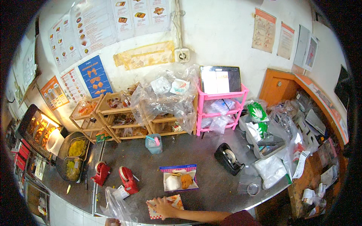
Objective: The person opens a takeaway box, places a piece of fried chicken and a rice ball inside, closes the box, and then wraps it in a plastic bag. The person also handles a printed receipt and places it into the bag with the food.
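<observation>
My right hand (162, 208) rests palm down, fingers spread, on a closed printed paper food box (176, 200) at the counter's front edge. Only a small part of my left hand (112, 222) shows at the bottom rim. It is beside a clear plastic bag (111, 202); whether it grips the bag is unclear. Beyond the right hand lies an open paper food box (167, 190) with a blue and pink flap. Inside sit a white rounded portion of rice (172, 182) and a piece of fried chicken (186, 181).
Two red tape dispensers (101, 173) (128, 180) stand left, a black tape dispenser (229, 158) right. A blue-grey cup (154, 144) stands before tan racks (121, 110). A pink rack (223, 96) carries a tablet (220, 80). White plastic bags (270, 171) lie near a clear bin (263, 154).
</observation>
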Demonstrator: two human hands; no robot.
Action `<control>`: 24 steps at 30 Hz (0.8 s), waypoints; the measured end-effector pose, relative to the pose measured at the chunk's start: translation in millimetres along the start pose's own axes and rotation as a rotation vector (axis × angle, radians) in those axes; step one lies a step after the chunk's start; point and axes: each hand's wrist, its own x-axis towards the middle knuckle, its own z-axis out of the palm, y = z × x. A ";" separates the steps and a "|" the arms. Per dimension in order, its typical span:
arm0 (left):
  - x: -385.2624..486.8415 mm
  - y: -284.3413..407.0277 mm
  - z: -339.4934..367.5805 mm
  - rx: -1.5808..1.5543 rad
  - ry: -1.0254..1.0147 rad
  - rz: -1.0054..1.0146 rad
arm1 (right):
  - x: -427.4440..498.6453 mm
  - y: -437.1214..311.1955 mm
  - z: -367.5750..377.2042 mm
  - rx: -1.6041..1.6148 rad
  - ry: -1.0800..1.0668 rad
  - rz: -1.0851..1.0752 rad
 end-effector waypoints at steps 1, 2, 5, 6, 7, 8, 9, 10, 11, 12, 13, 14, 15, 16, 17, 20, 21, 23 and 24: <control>5.3 0.0 7.6 0.014 0.016 0.055 | -1.2 2.1 -13.8 0.050 0.003 0.005; 7.2 1.2 16.5 0.027 0.012 0.066 | -10.1 4.9 -28.3 0.122 -0.017 0.018; 17.3 7.5 54.8 -0.413 -0.212 -0.108 | -54.0 8.1 -77.0 0.179 0.065 0.174; 17.2 11.7 70.7 -0.449 -0.320 -0.133 | -70.9 11.3 -97.8 0.190 0.183 0.179; 14.1 16.5 88.2 -0.485 -0.427 -0.156 | -88.4 14.4 -120.9 0.214 0.173 0.229; 10.3 22.6 109.5 -0.516 -0.434 -0.098 | -103.2 14.6 -145.0 0.160 0.279 0.244; 6.1 26.5 129.4 -0.546 -0.443 -0.040 | -116.7 12.5 -169.5 0.124 0.342 0.285; 1.8 24.8 142.2 -0.626 -0.471 -0.126 | -130.3 9.2 -193.4 0.074 0.368 0.258; -0.8 20.0 155.7 -0.704 -0.499 -0.215 | -142.9 5.7 -215.9 0.030 0.394 0.235; -1.0 9.7 166.3 -0.859 -0.606 -0.458 | -151.5 -1.8 -233.0 -0.011 0.419 0.212; -4.7 -3.2 175.0 -1.016 -0.575 -0.495 | -154.1 -11.0 -243.6 0.045 0.477 0.138; -4.7 -16.8 187.6 -1.174 -0.536 -0.530 | -154.3 -17.5 -249.5 0.098 0.536 0.061; -9.4 -31.6 196.0 -1.418 -0.452 -0.559 | -153.2 -23.2 -249.8 0.146 0.537 -0.009; 6.4 -42.7 218.3 -1.669 -0.660 -0.838 | -144.4 -25.0 -243.0 0.003 0.551 -0.112; 1.9 -54.8 222.5 -1.604 -0.602 -0.750 | -134.1 -27.5 -230.4 0.116 0.501 -0.179; -2.2 -77.3 204.7 -1.374 -0.431 -0.501 | -106.0 -14.7 -178.0 0.236 0.410 -0.264; -3.8 -77.1 191.9 -1.311 -0.373 -0.400 | -104.9 -6.4 -159.9 0.188 0.307 -0.229; 6.6 -75.4 148.5 -1.686 -0.383 -0.720 | -101.4 12.0 -129.0 0.161 0.121 -0.124; 5.1 -67.9 129.9 -1.459 -0.402 -0.575 | -102.1 15.9 -115.9 0.190 0.019 -0.051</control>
